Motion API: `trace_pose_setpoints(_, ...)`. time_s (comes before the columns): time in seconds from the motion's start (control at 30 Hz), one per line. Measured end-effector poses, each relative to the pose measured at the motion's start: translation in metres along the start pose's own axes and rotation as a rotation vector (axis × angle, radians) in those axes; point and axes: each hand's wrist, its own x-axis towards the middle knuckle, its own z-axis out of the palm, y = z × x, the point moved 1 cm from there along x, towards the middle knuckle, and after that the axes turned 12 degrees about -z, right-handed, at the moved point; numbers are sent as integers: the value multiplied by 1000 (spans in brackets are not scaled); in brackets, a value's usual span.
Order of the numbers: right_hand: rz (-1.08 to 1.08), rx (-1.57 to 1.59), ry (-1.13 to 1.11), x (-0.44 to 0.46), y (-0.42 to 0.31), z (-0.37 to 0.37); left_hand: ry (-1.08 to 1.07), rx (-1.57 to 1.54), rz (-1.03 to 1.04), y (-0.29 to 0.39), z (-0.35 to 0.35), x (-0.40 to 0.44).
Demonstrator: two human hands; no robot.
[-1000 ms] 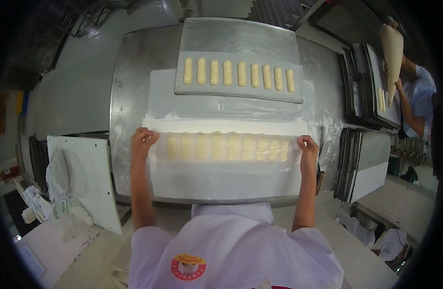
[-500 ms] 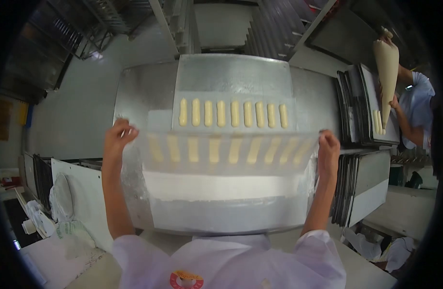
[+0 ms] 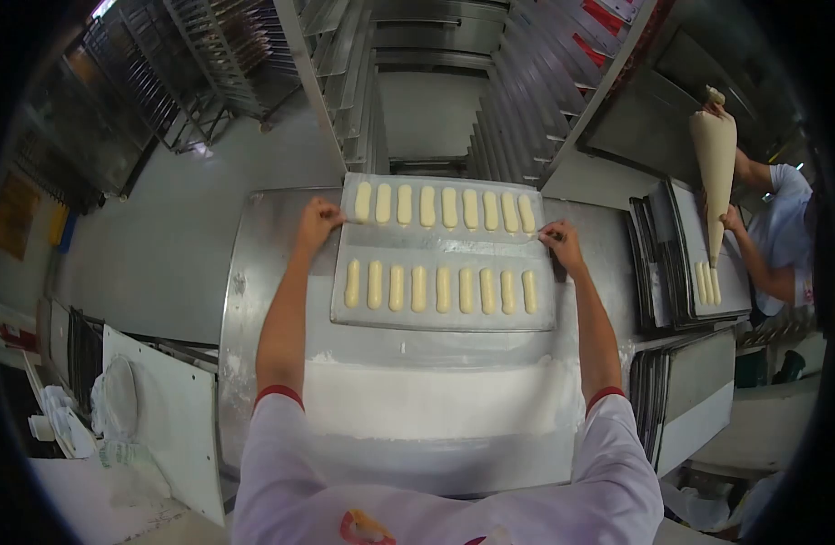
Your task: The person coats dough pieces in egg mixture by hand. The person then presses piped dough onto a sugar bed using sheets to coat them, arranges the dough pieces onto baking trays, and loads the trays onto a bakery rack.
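My left hand (image 3: 322, 221) pinches the left near corner of a thin paper sheet (image 3: 386, 227) carrying a row of several pale piped batter strips (image 3: 449, 207). At its right near corner, my right hand (image 3: 561, 243) is closed in a pinch too. The sheet lies over the far half of a metal baking tray (image 3: 408, 320). On the tray's near half is a second row of batter strips (image 3: 441, 289). Nearer to me, a broad band of white powder (image 3: 417, 400) covers the work surface.
Beyond the tray stands a tall rack (image 3: 345, 100) with many shelves. At right, a co-worker's hands hold a piping bag (image 3: 714, 159) over a stack of trays (image 3: 681, 245) bearing batter strips. More upright trays (image 3: 695, 391) stand lower right; a white board (image 3: 159, 400) stands left.
Both hands have moved forward and closer together, carrying the sheet from above the powder onto the tray's far half. The view has tilted, showing more of the rack.
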Motion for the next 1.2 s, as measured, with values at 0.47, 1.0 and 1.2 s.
trace_pose_setpoints(0.47, -90, -298, -35, -60, -53, 5, -129, 81, 50, 6, -8, -70)
trace_pose_setpoints(1.0, 337, 224, 138, -81, -51, -2, -152, -297, -354, 9, -20, -89)
trace_pose_setpoints(1.2, 198, 310, 154, -120, -129, -27, -96, -260, -297, 46, -70, -143)
